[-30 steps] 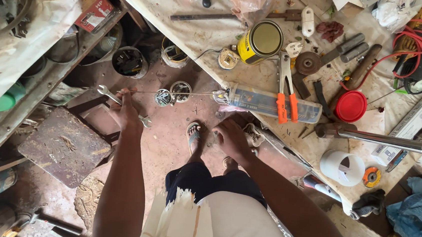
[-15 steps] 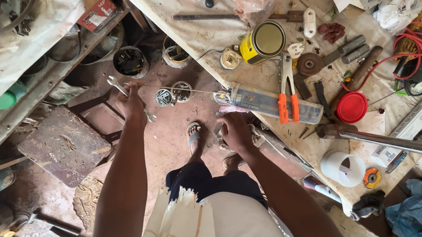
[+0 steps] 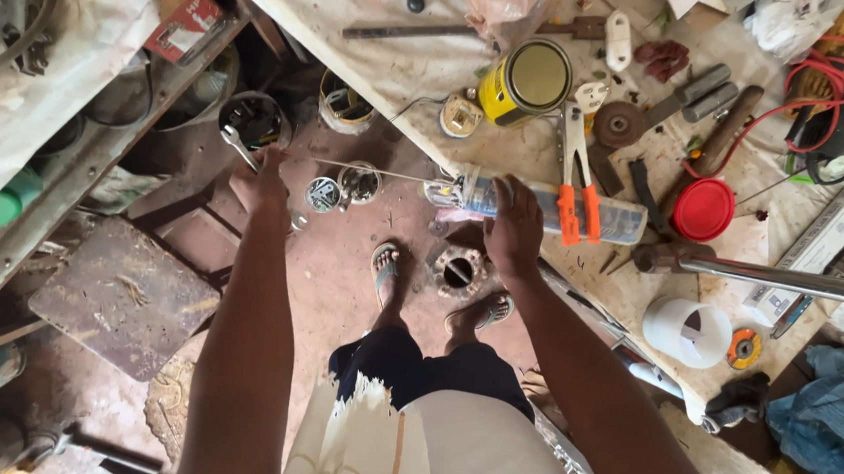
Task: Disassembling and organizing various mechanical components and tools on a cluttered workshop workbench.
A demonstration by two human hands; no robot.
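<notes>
My left hand (image 3: 261, 182) reaches out over the floor, closed around a metal spanner (image 3: 238, 142). From that hand a thin wire (image 3: 377, 172) runs taut to the end of a clear plastic tube (image 3: 616, 220) that lies along the workbench edge. My right hand (image 3: 513, 224) presses down on this tube, its fingers curled over it. Orange-handled pliers (image 3: 577, 184) lie across the tube just right of that hand. My sandalled feet (image 3: 386, 269) stand below on the reddish floor.
On the cluttered bench (image 3: 406, 60) are a yellow tin (image 3: 530, 80), a red lid (image 3: 702, 209), a white cup (image 3: 686, 331), a steel pipe (image 3: 790, 283) and red cable (image 3: 816, 82). The floor holds a metal ring (image 3: 457, 272), small cans (image 3: 341, 186) and a rusty plate (image 3: 121, 294).
Both hands have moved away from my body. The right hand went from the bench edge up onto the clear tube, and the left hand reached further out with the spanner.
</notes>
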